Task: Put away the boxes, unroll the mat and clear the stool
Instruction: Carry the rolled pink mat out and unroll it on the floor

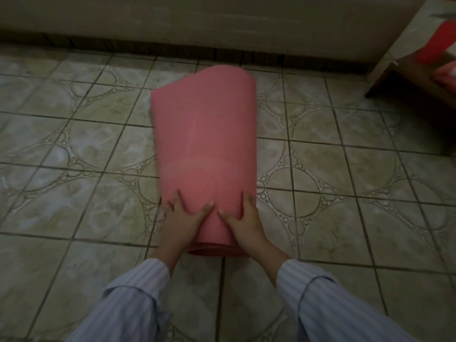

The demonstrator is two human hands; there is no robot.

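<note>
A pink ribbed mat (206,134), rolled into a thick cylinder, lies on the tiled floor with its length pointing away from me. Its far end looks blurred. My left hand (181,220) clasps the left side of the near end, fingers spread along the roll. My right hand (244,222) clasps the right side of the same end, thumb on top. A dark wooden stool (404,80) stands at the right edge, with red and pink things (438,48) on it, too blurred to name.
Patterned grey tiles (74,144) spread to both sides of the mat. A pale sofa base or low wall (197,23) runs along the back, with a dark skirting strip beneath it. My striped sleeves fill the bottom of the view.
</note>
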